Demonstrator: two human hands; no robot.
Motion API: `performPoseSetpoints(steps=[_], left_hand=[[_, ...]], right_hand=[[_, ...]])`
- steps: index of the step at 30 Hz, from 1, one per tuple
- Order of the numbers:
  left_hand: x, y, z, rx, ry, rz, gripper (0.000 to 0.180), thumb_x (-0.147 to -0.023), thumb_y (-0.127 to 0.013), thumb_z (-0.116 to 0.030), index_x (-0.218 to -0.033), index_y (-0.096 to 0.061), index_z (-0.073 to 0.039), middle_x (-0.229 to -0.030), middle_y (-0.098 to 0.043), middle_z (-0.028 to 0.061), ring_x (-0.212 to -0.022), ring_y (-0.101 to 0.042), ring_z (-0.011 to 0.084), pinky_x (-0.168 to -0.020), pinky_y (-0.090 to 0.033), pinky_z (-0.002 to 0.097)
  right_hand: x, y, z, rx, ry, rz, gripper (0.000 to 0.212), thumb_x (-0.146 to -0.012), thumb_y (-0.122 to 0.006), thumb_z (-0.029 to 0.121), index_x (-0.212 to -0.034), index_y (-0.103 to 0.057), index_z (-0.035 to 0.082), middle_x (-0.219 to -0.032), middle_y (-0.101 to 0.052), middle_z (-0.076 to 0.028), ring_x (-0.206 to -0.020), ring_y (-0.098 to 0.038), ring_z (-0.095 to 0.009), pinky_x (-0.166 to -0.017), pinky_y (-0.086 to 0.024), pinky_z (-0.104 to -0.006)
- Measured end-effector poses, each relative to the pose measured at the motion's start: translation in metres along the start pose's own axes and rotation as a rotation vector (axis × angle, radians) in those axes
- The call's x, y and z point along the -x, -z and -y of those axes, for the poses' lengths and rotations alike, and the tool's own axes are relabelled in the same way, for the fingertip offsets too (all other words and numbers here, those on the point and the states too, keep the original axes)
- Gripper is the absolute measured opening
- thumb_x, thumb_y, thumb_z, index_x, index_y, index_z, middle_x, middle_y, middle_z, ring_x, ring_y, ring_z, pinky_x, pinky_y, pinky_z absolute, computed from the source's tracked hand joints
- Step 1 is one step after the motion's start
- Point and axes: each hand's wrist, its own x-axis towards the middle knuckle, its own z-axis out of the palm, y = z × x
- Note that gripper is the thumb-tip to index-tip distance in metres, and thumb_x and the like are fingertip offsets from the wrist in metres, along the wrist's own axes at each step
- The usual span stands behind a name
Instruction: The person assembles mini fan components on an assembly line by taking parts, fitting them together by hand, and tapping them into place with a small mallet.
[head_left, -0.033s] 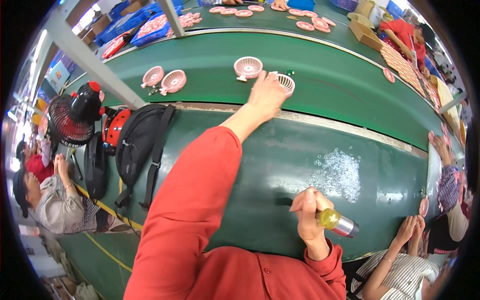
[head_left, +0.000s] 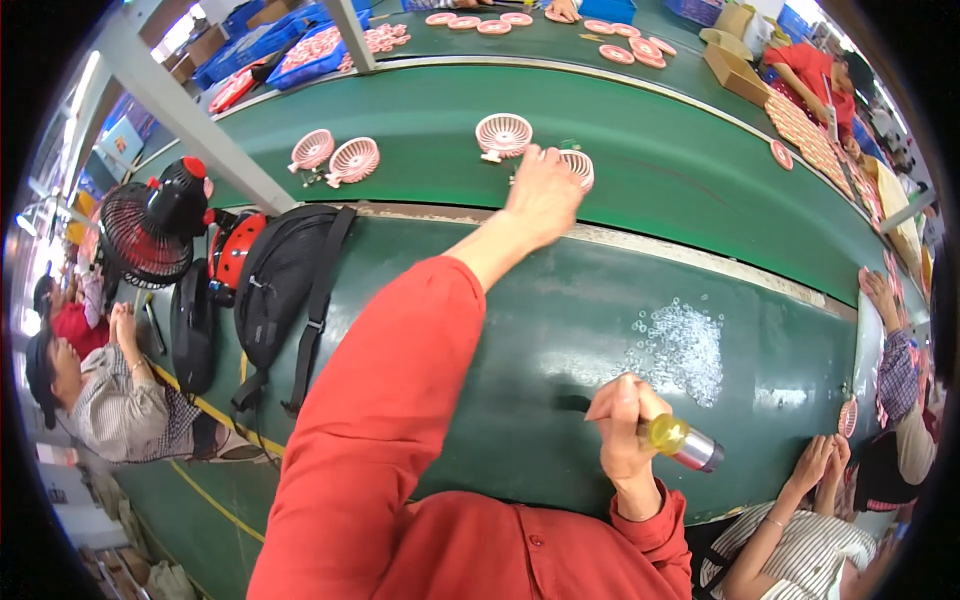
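My left hand [head_left: 545,198] stretches out over the far green belt, its fingers closed on the near left side of a round pink slatted fan housing [head_left: 580,168]. The fingers hide part of that housing. Just left of it lies another pink housing [head_left: 503,134]. Behind the held one is a small blurred green piece [head_left: 570,143]. My right hand [head_left: 628,420], low over the near table, is wrapped round a short cylindrical tool [head_left: 668,435] with a clear yellow section and a silver end. Beyond this hand a pile of small clear rings [head_left: 685,350] is spread on the table.
Two more pink housings [head_left: 354,160] lie on the belt at left. A black bag [head_left: 270,290] and a black-and-red fan [head_left: 150,235] stand at the table's left side, near a grey metal post [head_left: 215,145]. Co-workers sit at both sides; one person's hands [head_left: 822,460] rest at right.
The whole view has shifted slightly. My left hand stays at the pink fan housing, and the small green piece behind it now looks blurred. My right hand keeps its grip on the tool.
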Motion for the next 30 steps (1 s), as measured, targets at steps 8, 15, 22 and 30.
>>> performPoseSetpoints(steps=[8,15,22,30], left_hand=[[0.094,0.127,-0.079,0.897,0.388,-0.012,0.029,-0.090,-0.063,-0.028,-0.075,-0.055,-0.005,-0.063,-0.063,0.0122,-0.060,-0.064,0.0319,-0.059,-0.048,0.0436],[0.149,0.147,-0.086,1.574,0.496,0.269,0.024,-0.099,-0.049,-0.018,-0.104,-0.060,0.003,-0.087,-0.068,0.0141,-0.068,-0.066,0.0193,-0.063,-0.053,0.0350],[0.195,0.142,-0.064,1.657,0.817,-0.055,0.039,-0.100,-0.056,-0.020,-0.131,-0.045,0.001,-0.104,-0.065,0.0139,-0.060,-0.055,0.0078,-0.048,-0.048,0.0222],[0.216,0.139,-0.085,2.047,0.911,0.542,0.055,-0.102,-0.047,-0.044,-0.132,-0.042,0.002,-0.100,-0.064,0.0179,-0.055,-0.060,0.0145,-0.041,-0.048,0.0252]], right_hand=[[-0.023,-0.008,0.016,0.085,-0.182,-0.183,0.036,-0.103,-0.051,0.027,-0.093,-0.066,-0.004,-0.056,-0.055,-0.001,-0.040,-0.035,-0.003,-0.037,-0.026,-0.0212],[-0.010,-0.005,0.006,0.111,-0.216,0.085,0.025,-0.094,-0.067,0.021,-0.097,-0.067,-0.004,-0.065,-0.054,0.006,-0.060,-0.042,-0.001,-0.050,-0.033,-0.0226],[-0.010,0.001,0.014,-0.203,-0.471,0.043,0.029,-0.098,-0.060,0.020,-0.110,-0.064,-0.006,-0.058,-0.052,0.004,-0.037,-0.034,-0.001,-0.034,-0.023,-0.0202],[-0.016,0.001,0.011,-0.174,-0.455,0.130,0.026,-0.096,-0.064,0.020,-0.101,-0.068,-0.006,-0.061,-0.056,0.003,-0.042,-0.040,0.000,-0.037,-0.026,-0.0196]])
